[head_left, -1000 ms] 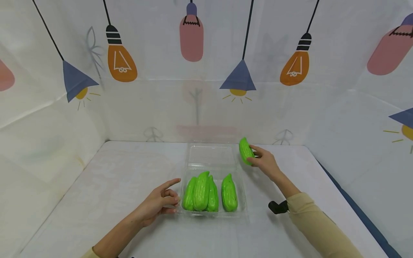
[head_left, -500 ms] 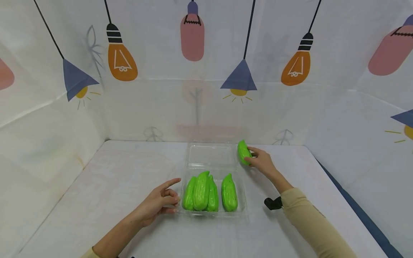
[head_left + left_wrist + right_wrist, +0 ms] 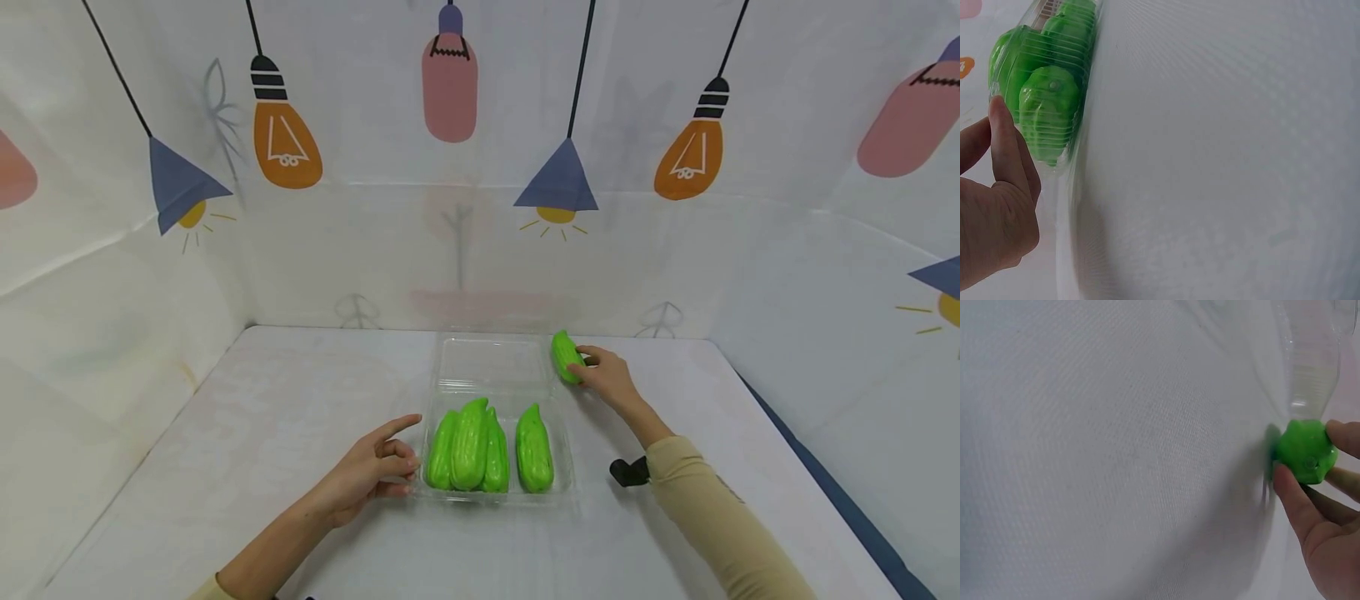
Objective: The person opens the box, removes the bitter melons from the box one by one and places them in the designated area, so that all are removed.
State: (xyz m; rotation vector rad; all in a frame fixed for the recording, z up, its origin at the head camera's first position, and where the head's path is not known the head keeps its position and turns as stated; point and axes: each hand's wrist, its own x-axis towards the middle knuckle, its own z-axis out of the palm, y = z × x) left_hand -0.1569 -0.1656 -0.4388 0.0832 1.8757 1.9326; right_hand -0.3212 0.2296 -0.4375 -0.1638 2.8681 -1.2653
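Observation:
A clear hinged plastic box (image 3: 561,467) lies open, its lid (image 3: 491,360) folded out towards the back wall. Several bright green, ridged bitter melons (image 3: 469,446) are in its base, grouped on the left, with one melon (image 3: 534,450) apart on the right. My left hand (image 3: 375,467) pinches the box's left rim between thumb and curled fingers, index finger stretched out along it. Beside the lid's right edge, my right hand (image 3: 609,377) holds another bitter melon (image 3: 566,358) between thumb and fingers. In the right wrist view this melon (image 3: 1305,452) is seen end-on, close over the table.
A white-covered table (image 3: 300,392) carries everything, with a patterned white sheet (image 3: 360,242) standing around its back and sides. A black wrist-camera mount (image 3: 628,472) juts out from the right sleeve (image 3: 712,517).
My right hand has shifted slightly left, and the bitter melon it holds has come a little lower and nearer the lid. The left hand and the box have stayed put.

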